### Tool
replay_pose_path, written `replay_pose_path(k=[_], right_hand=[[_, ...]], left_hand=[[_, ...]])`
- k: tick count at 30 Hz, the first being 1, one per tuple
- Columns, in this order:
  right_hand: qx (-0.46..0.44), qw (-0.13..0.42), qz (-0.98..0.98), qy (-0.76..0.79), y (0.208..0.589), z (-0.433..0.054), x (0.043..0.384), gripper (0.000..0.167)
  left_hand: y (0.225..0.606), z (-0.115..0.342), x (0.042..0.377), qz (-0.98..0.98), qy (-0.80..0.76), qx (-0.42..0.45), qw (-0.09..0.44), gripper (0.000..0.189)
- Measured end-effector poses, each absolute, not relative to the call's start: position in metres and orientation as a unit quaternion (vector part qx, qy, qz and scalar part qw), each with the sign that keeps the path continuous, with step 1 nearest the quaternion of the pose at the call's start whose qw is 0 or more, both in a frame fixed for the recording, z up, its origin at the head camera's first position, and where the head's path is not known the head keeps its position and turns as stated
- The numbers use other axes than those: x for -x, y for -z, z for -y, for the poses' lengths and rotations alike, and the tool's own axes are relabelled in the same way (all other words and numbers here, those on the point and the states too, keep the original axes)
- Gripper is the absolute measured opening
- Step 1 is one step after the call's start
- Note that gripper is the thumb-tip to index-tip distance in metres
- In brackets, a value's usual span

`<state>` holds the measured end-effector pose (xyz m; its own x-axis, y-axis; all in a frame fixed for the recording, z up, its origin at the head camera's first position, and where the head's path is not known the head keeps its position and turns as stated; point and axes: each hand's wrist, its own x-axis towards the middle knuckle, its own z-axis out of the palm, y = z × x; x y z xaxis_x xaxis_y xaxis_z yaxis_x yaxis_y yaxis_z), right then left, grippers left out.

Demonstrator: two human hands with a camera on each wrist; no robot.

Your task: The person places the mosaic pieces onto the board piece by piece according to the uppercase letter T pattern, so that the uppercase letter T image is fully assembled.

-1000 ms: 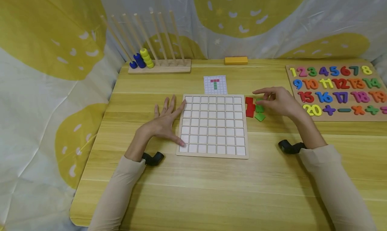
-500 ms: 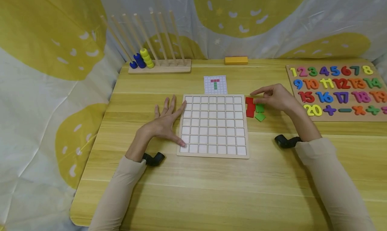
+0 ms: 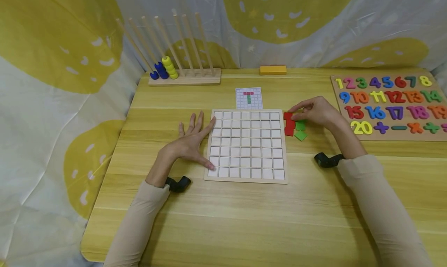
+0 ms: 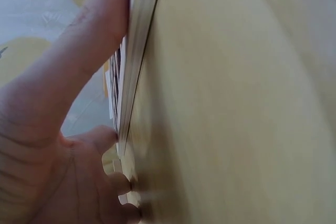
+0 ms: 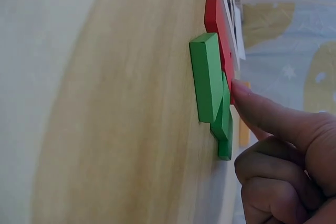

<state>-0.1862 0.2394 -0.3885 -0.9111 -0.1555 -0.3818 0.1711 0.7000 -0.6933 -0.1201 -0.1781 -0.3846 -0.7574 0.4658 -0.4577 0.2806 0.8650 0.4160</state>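
Observation:
A wooden grid board with white square cells lies on the table. My left hand is spread along its left side, index fingertip at the upper part of the rim and thumb on the lower-left corner cell. Off the board's right side, my right hand pinches the top red square tile between thumb and index finger. Other red tiles lie just below it, with green tiles beside them. In the right wrist view the thumb touches a red tile's edge, and the remaining fingers are curled.
Behind the board lies a pattern card with a red and green T. A bead stacker stands at the back left, an orange block at the back. A number board lies on the right, near the right wrist.
My right hand has moved left and slightly down from above the green tiles to the top red tile, its thumb and index finger closing on it. The left hand stays put.

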Motion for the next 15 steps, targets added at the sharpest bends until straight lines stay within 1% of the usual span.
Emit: replay_pose_path(k=[7,11,15], right_hand=[[-0.022,0.188,-0.900,0.392,0.3889,-0.2412,0.1899,0.038],[-0.017,0.197,-0.897,0.394,0.3883,-0.2403,0.1901,0.043],[-0.007,0.207,-0.896,0.391,0.3886,-0.2389,0.1893,0.042]], left_hand=[[0.3855,0.1782,0.1207,-0.922,-0.166,-0.202,0.284,0.151],[0.3852,0.1781,0.1199,-0.922,-0.163,-0.202,0.286,0.151],[0.3851,0.1771,0.1190,-0.923,-0.159,-0.201,0.288,0.151]])
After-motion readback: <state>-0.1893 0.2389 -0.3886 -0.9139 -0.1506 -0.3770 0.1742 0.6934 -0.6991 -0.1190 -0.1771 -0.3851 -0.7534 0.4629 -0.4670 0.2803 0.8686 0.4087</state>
